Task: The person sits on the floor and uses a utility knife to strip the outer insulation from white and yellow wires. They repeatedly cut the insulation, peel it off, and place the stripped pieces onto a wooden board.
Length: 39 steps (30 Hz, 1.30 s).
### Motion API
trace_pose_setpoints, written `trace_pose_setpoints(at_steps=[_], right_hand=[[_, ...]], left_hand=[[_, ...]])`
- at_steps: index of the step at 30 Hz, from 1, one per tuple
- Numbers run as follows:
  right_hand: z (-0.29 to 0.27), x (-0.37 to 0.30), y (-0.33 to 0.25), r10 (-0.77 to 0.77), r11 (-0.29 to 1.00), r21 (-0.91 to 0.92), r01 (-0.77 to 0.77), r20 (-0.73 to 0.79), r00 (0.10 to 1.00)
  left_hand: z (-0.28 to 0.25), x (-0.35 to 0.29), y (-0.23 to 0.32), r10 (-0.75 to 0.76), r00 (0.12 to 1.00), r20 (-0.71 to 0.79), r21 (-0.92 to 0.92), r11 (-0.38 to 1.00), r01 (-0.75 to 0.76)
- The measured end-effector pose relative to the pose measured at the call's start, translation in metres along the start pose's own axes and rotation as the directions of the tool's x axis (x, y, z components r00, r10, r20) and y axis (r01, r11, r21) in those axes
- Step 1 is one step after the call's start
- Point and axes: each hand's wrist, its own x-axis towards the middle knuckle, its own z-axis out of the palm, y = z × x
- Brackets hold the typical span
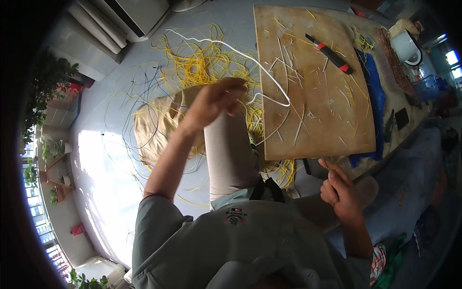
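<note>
"White cable (260, 64) arcs through upper centre; are the left hand's (216, 102) fingers, mid-frame, on its end?"
"Can't tell, they're blurred. Right hand (340, 191), lower right: fingertips together, apparently pinching a thin strand (327, 164) to steady it."
"And the knife (335, 58)?"
"Upper right, on the board (279, 148), presumably within easy reach."

We list: one board (315, 139), right of centre; on its far right part, a utility knife (332, 55); scattered across it, wire offcuts (299, 126); over its left edge, a cable (280, 88). On the floor left of the board, we record a wire heap (195, 70); nearer, a sack (156, 120). Right of the board, a cloth (371, 86).
</note>
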Motion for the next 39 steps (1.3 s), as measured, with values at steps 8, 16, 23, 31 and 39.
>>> trace_pose_setpoints(at_steps=[8,16,23,31,39], right_hand=[[-0.003,-0.019,0.015,-0.002,0.969,-0.247,-0.021,-0.094,0.996],[0.012,0.035,0.001,-0.16,0.936,-0.342,0.087,-0.191,0.968],[0.0,0.035,0.013,-0.024,0.97,-0.244,-0.009,-0.132,0.991],[0.0,0.008,0.016,-0.061,0.926,-0.376,-0.022,-0.207,0.976],[-0.007,-0.008,0.022,0.056,0.935,-0.335,-0.113,-0.177,0.983]], left_hand=[[0.109,0.022,-0.017,0.015,0.988,0.156,-0.624,0.776,0.087],[0.161,-0.018,-0.018,-0.007,0.922,0.387,-0.45,0.872,0.195],[0.097,0.002,-0.028,-0.109,0.985,-0.136,-0.826,0.561,-0.052],[0.027,0.028,-0.05,-0.203,0.968,-0.145,-0.889,0.456,-0.037],[0.014,0.028,-0.04,-0.19,0.982,0.0,-0.688,0.713,0.138]])
